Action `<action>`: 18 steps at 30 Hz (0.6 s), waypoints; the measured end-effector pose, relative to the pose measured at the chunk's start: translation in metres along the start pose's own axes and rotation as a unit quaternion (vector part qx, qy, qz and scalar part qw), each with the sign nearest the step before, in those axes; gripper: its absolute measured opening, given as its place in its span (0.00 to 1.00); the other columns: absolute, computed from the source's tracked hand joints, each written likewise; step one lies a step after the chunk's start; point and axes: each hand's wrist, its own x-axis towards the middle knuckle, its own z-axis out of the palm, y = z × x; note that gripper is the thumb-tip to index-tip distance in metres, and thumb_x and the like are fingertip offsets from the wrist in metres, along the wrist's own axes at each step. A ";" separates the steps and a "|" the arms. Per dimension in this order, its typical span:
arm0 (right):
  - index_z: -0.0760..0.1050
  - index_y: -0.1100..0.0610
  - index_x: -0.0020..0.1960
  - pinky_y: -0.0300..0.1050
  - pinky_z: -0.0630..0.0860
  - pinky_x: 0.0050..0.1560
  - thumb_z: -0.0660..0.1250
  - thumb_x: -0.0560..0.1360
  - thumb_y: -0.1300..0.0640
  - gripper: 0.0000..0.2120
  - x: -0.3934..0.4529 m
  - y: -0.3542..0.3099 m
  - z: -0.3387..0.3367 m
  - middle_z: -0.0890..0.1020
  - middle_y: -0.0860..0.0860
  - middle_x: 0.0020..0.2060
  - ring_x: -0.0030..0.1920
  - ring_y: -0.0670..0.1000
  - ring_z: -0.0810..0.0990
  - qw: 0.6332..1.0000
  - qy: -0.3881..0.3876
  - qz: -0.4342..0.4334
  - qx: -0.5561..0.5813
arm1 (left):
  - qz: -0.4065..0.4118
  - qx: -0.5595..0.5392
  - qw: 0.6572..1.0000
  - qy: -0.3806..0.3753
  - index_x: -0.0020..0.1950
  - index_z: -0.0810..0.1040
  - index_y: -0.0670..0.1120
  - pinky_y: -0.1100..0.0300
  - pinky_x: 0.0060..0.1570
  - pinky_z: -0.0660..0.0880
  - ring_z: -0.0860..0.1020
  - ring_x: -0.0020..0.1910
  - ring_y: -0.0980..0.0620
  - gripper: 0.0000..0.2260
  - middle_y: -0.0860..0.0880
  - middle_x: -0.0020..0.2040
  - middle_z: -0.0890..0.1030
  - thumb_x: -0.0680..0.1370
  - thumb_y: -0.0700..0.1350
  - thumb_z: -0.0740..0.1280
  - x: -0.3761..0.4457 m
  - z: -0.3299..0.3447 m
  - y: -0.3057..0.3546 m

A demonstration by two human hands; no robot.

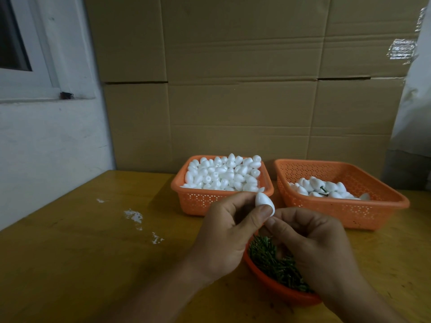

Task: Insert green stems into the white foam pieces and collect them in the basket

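- wooden table [70, 264] carries three orange containers: a far basket of plain foam [221, 197], a collecting basket [345, 206] to its right holding a few stemmed pieces, and a near bowl of green stems [275, 259] under the hands.
- left hand [224, 231] grips one white foam piece [264, 202] between thumb and curled fingers; the piece stands above the stem bowl, long axis tilted, narrow end up toward the far basket, blunt end down toward the right hand.
- right hand [310, 236] is nearer that lower end; its thumb and forefinger are pinched narrow just below the piece. whether a stem sits in the pinch cannot be told.
- judgement: insertion turns on pushing up along the piece's axis.
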 end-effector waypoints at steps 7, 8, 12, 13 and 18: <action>0.85 0.52 0.39 0.38 0.75 0.29 0.71 0.68 0.48 0.08 -0.003 0.001 0.006 0.84 0.54 0.30 0.25 0.47 0.77 1.000 0.002 -0.009 -0.002 | 0.002 0.054 0.998 -0.014 0.49 0.79 0.47 0.67 0.40 0.74 0.79 0.39 0.62 0.06 0.58 0.38 0.80 0.83 0.46 0.64 0.000 0.000 0.004; 0.85 0.52 0.39 0.38 0.75 0.29 0.70 0.68 0.48 0.09 -0.003 0.001 0.006 0.83 0.54 0.30 0.26 0.48 0.77 1.000 0.002 -0.011 -0.002 | 0.002 0.050 0.999 -0.013 0.49 0.79 0.46 0.67 0.39 0.75 0.79 0.39 0.61 0.07 0.57 0.38 0.80 0.83 0.46 0.64 -0.001 0.000 0.004; 0.85 0.53 0.40 0.39 0.75 0.29 0.71 0.69 0.49 0.09 -0.003 0.002 0.007 0.84 0.54 0.30 0.26 0.49 0.78 1.000 0.008 0.003 0.022 | 0.005 0.035 0.999 -0.010 0.50 0.78 0.42 0.68 0.37 0.75 0.80 0.36 0.61 0.08 0.57 0.37 0.81 0.83 0.45 0.64 -0.001 0.001 0.003; 0.85 0.53 0.40 0.39 0.75 0.29 0.71 0.68 0.49 0.09 -0.002 0.002 0.007 0.84 0.54 0.30 0.26 0.49 0.78 1.000 0.004 0.006 0.026 | 0.005 0.031 0.999 -0.012 0.50 0.77 0.42 0.67 0.38 0.75 0.80 0.36 0.60 0.08 0.57 0.37 0.81 0.83 0.45 0.64 -0.002 0.001 0.003; 0.85 0.55 0.39 0.39 0.75 0.30 0.71 0.66 0.47 0.11 -0.001 -0.001 0.005 0.84 0.55 0.31 0.27 0.49 0.77 0.999 -0.022 0.014 0.046 | -0.006 0.015 1.000 -0.017 0.49 0.77 0.42 0.60 0.39 0.78 0.81 0.38 0.54 0.09 0.53 0.38 0.81 0.83 0.46 0.63 -0.003 0.002 0.002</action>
